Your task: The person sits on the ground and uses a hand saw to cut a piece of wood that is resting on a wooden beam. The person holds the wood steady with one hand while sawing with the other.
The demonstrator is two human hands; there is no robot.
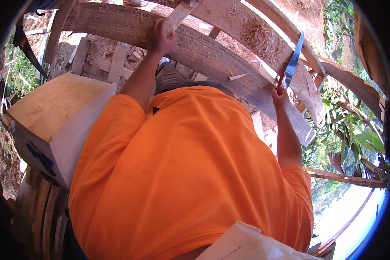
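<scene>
My left hand (160, 40) is closed on the near end of a narrow wooden piece (180, 15), which slants up and away over the long planks at the top of the view. Off to the right, my right hand (281, 96) grips the red handle of a handsaw (294, 60). Its long bluish blade points away from me, across the end of the sawdust-covered plank (264, 37). The blade and the narrow piece are well apart. A nearer long plank (203, 50) runs between my hands, with a thin wood splinter (238, 76) on it.
A large pale wooden box (58, 106) stands close on my left, above stacked boards (43, 212). Wood scraps (117, 60) litter the ground below the planks. Timber rails (346, 80) and green plants (364, 134) are on the right.
</scene>
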